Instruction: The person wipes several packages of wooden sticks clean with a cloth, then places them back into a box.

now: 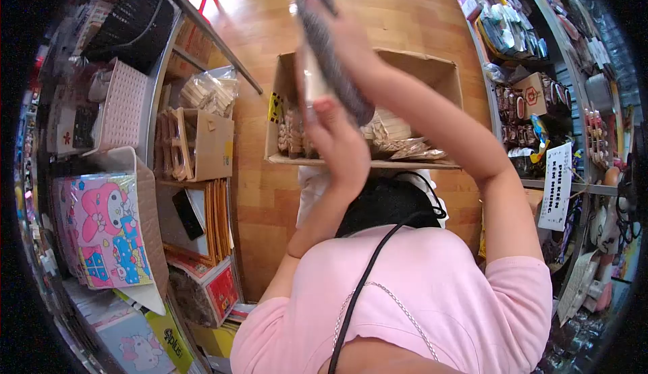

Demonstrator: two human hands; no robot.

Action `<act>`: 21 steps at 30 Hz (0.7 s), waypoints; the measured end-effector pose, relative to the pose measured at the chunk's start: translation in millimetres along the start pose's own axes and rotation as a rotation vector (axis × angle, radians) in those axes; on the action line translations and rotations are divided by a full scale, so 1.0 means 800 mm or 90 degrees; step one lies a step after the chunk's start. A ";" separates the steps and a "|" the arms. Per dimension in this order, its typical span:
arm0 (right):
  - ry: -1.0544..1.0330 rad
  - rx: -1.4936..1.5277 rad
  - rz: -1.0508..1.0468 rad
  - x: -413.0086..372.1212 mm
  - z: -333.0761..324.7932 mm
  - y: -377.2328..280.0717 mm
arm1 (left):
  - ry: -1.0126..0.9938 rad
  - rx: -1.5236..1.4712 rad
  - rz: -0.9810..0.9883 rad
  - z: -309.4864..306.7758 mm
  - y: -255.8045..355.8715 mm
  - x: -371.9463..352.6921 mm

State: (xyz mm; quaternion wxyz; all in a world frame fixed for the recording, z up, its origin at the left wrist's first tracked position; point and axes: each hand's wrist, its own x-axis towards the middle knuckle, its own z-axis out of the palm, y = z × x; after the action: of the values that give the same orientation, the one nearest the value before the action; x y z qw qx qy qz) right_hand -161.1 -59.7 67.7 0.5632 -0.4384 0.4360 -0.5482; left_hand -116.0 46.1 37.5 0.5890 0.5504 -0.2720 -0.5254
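Note:
Above an open cardboard box [452,84], my right hand [351,47] grips a long, dark grey, brush-like thing [331,57], blurred by motion. It lies against a pale flat piece in clear wrap [312,84]. My left hand [341,148] holds this pale piece from below, thumb upward; its kind cannot be made out. Inside the box are several bagged light wooden pieces [391,128], partly hidden behind my hands and the box's near edge.
Shelves with wooden stands [179,145], a bag of wooden pieces [210,91] and cartoon-printed folders [108,229] line the left. On the right, a rack holds packaged small goods [513,30] and a white label [557,185]. A metal rail [216,37] slants near the box.

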 end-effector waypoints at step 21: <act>0.099 -0.339 -0.374 0.003 0.015 0.051 | -0.152 -0.305 0.102 -0.011 -0.001 0.041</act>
State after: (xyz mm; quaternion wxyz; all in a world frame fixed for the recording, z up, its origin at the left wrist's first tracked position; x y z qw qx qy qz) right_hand -139.9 -61.5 31.2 0.2145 -0.6324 0.4604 -0.5850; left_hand -98.6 18.9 26.1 0.7058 0.3063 -0.2498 -0.5879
